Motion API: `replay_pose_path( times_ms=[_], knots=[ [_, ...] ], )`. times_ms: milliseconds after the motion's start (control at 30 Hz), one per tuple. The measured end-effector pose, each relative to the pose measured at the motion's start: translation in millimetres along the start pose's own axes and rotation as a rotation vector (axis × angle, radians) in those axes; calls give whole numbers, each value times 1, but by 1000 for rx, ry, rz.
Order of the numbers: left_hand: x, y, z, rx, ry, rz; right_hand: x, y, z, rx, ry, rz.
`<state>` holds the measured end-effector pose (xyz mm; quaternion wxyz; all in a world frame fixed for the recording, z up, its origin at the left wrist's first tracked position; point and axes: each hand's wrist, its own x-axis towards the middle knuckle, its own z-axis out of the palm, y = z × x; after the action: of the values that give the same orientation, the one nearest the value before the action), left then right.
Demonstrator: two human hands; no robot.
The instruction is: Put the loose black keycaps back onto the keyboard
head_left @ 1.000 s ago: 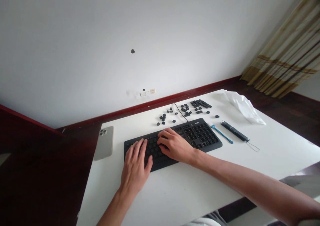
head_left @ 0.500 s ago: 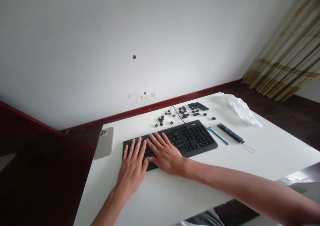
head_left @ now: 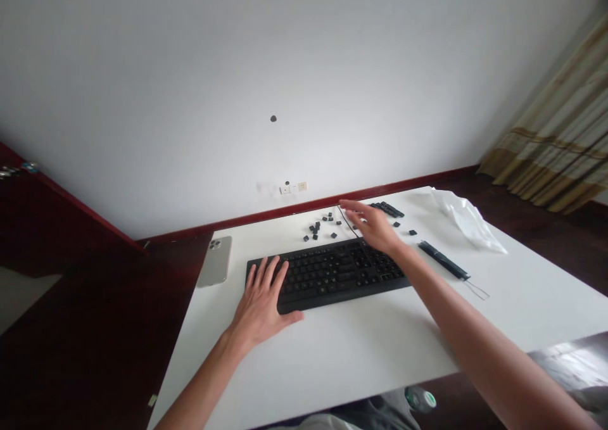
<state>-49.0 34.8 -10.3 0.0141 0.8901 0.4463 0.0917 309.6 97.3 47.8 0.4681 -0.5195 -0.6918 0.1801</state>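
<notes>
A black keyboard (head_left: 327,273) lies on the white table (head_left: 361,341), with many of its keycaps off. My left hand (head_left: 266,294) rests with fingers spread on the keyboard's left end, thumb out past the front edge. Over the keyboard's back edge, near the loose black keycaps (head_left: 316,229), hovers my right hand (head_left: 370,224) with fingers stretched out and nothing seen in them. Part of the keycap pile and the keyboard's upper right corner are hidden behind that hand and forearm.
A phone (head_left: 215,262) lies at the table's left edge. Right of the keyboard is a dark tool with wire loops (head_left: 444,260), and behind it a white plastic bag (head_left: 468,221). A cable (head_left: 349,222) runs off the back. Below the front edge is a bottle (head_left: 420,398).
My right hand has lifted off the keyboard and moved away to the back right, over the keycaps. My left hand stays on the keyboard's left end. The view has shifted slightly.
</notes>
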Motion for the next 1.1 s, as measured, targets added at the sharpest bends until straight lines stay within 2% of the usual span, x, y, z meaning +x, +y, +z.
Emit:
replay_pose_path(
  times_ms=[100, 133, 167, 267, 367, 467, 600, 733, 867, 967, 1100],
  knots=[
    [10, -7, -10, -45, -64, 48, 1, 34, -39, 181, 330, 126],
    [15, -10, -14, -60, -94, 72, -4, 44, -48, 155, 401, 167],
    [19, -12, -17, -76, -130, 93, -12, 52, -55, 81, 412, 212],
    [32, -15, -26, -110, -223, 113, -44, 62, -63, -198, 279, 321],
    [38, -16, -30, -130, -228, 119, -69, 54, -57, -357, 148, 349],
    [40, -20, -31, -137, -192, 134, -81, 40, -46, -471, 23, 349],
    [38, -26, -30, -139, -187, 144, -83, 36, -38, -556, -5, 311],
    [35, -27, -30, -134, -194, 134, -82, 44, -44, -582, 1, 307],
    [31, -28, -31, -139, -189, 143, -73, 48, -56, -553, 16, 219],
    [30, -31, -31, -143, -204, 146, -54, 46, -58, -520, -11, 150],
    [29, -34, -31, -169, -200, 150, -13, 48, -51, -483, -104, 62]
  ],
)
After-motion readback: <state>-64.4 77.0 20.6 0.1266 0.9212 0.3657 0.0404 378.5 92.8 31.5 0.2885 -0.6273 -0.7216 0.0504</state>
